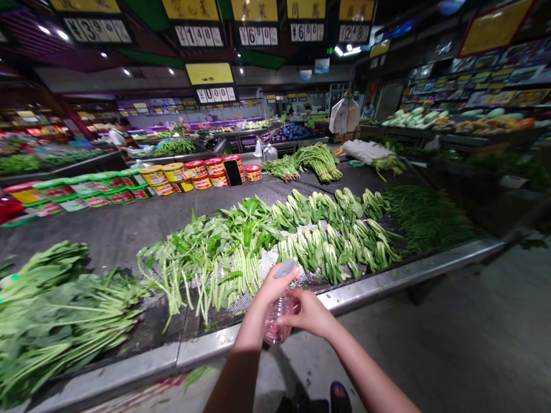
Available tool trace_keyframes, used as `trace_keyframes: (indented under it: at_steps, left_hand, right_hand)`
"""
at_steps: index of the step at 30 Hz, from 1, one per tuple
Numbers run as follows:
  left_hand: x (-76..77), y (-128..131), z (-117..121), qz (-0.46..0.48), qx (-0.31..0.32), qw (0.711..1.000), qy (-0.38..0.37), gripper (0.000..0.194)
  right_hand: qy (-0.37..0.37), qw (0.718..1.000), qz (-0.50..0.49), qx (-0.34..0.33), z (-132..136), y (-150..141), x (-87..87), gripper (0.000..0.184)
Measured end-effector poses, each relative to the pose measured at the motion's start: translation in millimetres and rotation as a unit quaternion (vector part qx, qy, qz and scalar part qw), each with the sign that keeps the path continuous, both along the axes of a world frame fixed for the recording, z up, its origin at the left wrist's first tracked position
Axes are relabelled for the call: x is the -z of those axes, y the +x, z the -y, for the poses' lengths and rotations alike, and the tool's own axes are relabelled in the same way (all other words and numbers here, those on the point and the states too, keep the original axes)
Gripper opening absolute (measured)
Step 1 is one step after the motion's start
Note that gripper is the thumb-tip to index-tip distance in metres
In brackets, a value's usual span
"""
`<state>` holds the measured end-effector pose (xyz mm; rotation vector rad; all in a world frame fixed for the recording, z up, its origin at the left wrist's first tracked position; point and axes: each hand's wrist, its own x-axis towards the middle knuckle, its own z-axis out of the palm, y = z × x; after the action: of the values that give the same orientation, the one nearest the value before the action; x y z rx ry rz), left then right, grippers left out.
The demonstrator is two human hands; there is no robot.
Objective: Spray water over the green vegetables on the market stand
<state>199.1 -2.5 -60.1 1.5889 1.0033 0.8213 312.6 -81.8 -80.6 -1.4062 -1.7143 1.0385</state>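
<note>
A clear, ribbed, pinkish spray bottle (pixel 275 328) is held in front of me, over the metal edge of the vegetable stand. Its grey head (pixel 284 268) pokes out above my left hand (pixel 274 282), whose fingers are closed around the bottle's upper part. My right hand (pixel 309 312) grips the side of the bottle with thumb and fingers. Just beyond the hands lie bunches of small bok choy (pixel 331 246) and long-stemmed water spinach (pixel 224 252). Part of the bottle's neck is hidden behind my hands.
Leafy greens (pixel 81 315) lie at the left. Stacked tubs (pixel 163 175) line the back, with a phone (pixel 233 173) leaning there. Tied green bunches (pixel 318 162) sit behind the bok choy; thin dark greens (pixel 426 221) lie right. A metal rail (pixel 365 291) edges the stand.
</note>
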Motion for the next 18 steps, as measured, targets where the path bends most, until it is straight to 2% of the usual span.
trace_keyframes:
  at_steps: [6,15,18]
  left_hand:
    - [2.2,-2,5,-0.049,0.057,0.997,-0.009,0.036]
    - [-5.1,-6,14,-0.047,0.028,0.998,-0.034,0.035]
    - [-6.6,-8,16,-0.037,0.037,0.998,-0.026,0.034]
  right_hand:
    - [-0.029,0.999,-0.012,-0.016,5,-5,5.7,0.036]
    - [-0.016,1.000,-0.024,-0.008,12,-14,8.2,0.033]
    - [-0.017,1.000,-0.021,-0.009,14,-15,6.5,0.032]
